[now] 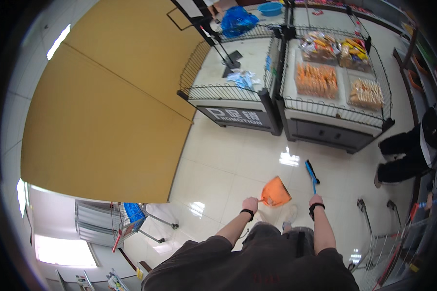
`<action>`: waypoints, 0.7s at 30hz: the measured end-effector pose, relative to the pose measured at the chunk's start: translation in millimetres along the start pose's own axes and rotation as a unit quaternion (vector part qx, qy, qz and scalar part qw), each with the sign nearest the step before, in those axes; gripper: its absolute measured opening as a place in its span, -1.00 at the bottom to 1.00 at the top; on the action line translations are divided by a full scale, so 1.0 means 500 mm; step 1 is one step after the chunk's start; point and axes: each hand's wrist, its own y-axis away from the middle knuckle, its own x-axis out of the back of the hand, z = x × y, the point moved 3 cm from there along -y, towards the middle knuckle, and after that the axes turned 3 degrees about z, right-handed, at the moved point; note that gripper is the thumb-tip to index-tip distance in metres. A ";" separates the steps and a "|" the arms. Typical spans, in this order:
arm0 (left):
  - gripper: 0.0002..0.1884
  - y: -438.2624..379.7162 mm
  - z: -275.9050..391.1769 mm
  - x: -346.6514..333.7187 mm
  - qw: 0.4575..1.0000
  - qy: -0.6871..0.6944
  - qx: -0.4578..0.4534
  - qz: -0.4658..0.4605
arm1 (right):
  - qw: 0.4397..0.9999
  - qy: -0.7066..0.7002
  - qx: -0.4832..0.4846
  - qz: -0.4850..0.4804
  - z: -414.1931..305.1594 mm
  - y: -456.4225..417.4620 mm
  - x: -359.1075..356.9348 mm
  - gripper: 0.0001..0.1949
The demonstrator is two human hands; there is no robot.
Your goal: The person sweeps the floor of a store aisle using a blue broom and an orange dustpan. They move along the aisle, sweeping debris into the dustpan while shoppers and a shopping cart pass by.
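My left hand (pixel 250 204) grips the handle of an orange dustpan (pixel 276 192), which is low over or on the pale tiled floor (pixel 225 182) in front of my feet. Something small and pale lies in the pan near its handle end. In my right hand (pixel 316 200) is the blue handle of a broom (pixel 310 171) with a blue head and dark bristles. The broom head is ahead and to the right of the dustpan, apart from it. Both wrists wear black bands.
Two wire-railed promotion bins (pixel 236 92) stand ahead; the right one holds packaged food (pixel 317 80). A tan partition (pixel 109 109) rises at left. Shopping carts stand at lower left (pixel 129 218) and lower right (pixel 382 251). A person in dark trousers (pixel 404 160) is at right.
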 end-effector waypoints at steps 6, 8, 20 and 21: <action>-0.78 0.002 -0.006 0.004 0.999 -0.010 0.013 -0.035 | 0.993 0.051 0.030 -0.103 -0.067 0.056 -0.076 -0.73; -0.78 0.008 -0.007 -0.004 1.000 0.002 0.012 -0.023 | 0.991 0.047 0.013 -0.127 -0.068 0.052 -0.071 -0.74; -0.74 0.045 -0.063 -0.036 0.997 0.042 0.041 -0.044 | 0.994 0.055 0.034 -0.086 0.080 0.009 0.003 -0.72; -0.73 0.050 -0.070 -0.034 0.997 0.039 0.052 -0.045 | 0.995 0.050 0.014 -0.082 0.094 0.005 0.006 -0.72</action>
